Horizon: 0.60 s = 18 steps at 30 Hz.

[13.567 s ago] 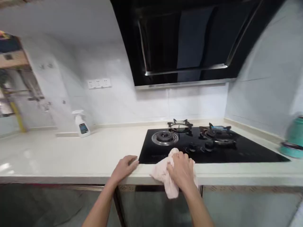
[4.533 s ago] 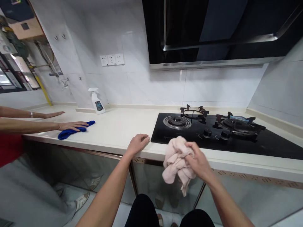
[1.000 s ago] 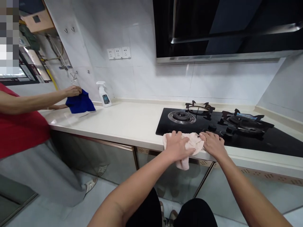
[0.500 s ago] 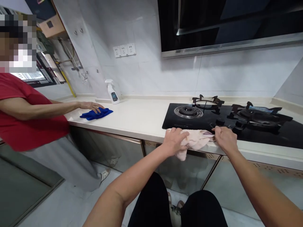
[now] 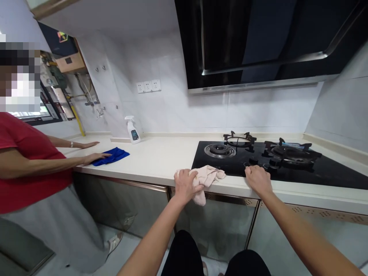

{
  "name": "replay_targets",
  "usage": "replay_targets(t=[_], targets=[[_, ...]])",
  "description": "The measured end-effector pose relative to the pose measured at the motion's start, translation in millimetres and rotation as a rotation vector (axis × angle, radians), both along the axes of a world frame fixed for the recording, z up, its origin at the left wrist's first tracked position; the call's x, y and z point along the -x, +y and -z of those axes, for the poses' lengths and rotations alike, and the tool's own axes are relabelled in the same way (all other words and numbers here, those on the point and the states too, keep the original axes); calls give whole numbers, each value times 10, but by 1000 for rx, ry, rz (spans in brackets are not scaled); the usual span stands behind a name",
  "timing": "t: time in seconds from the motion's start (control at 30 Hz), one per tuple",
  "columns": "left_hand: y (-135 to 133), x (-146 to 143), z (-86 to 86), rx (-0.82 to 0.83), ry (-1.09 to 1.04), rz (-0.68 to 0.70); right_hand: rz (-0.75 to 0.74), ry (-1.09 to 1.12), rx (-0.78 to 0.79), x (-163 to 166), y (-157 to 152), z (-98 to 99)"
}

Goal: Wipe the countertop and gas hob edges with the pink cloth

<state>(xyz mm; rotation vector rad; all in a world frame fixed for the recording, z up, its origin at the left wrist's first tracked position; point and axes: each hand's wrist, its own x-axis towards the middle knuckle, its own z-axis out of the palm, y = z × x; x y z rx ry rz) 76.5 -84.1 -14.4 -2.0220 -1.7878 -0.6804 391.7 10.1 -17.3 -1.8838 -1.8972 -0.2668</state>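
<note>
My left hand [image 5: 185, 184] is closed on a pale pink cloth [image 5: 209, 174] at the front left corner of the black gas cooktop [image 5: 230, 163]. One end of the cloth lies over the cooktop edge and another hangs down the counter front. To its right, my right hand [image 5: 258, 178] is curled at the cooktop's front edge, apart from the cloth and just in front of the control knobs [image 5: 273, 164]. Its fingertips face away from me, so anything inside is hidden.
At the left a person in a red shirt [image 5: 31, 161] presses a blue cloth [image 5: 115, 155] on the white counter [image 5: 155, 161]. A white spray bottle [image 5: 132, 131] stands by the wall. Two pan supports sit on the cooktop; a black range hood [image 5: 258, 46] hangs above.
The cloth has come away from my right hand and moved left with my left hand. The co-worker's hand and blue cloth have shifted. My view has tilted up.
</note>
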Motion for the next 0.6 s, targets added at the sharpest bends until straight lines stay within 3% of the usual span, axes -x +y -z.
replay_targets(t=[0.2, 0.43, 0.6], targets=[[-35, -332, -21, 22, -14, -35, -2, -19, -3, 78, 1, -4], [69, -919, 74, 7, -43, 149, 18, -51, -9, 127, 8, -16], [143, -1008, 149, -46, -79, 201, 17, -75, -15, 120, 16, -19]])
